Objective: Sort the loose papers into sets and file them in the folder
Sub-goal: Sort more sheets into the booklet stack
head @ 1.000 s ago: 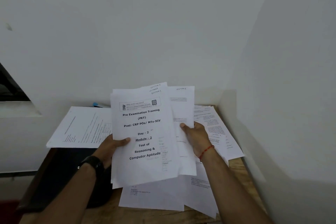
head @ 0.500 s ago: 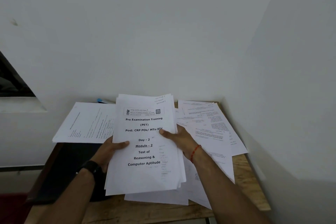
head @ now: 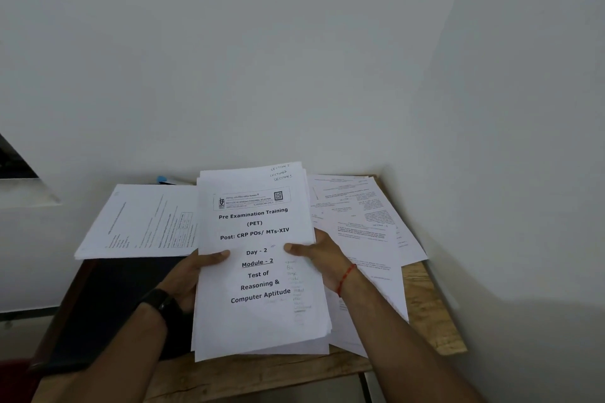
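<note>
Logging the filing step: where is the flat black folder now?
In the head view, the flat black folder lies on the left of the wooden table, its far end under a white printed sheet.

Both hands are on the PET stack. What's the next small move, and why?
Probably tap the stack on the table to square it. The left hand and right hand grip its sides, its lower edges look fanned, and a squared set should slide into the dark folder more easily.
</note>
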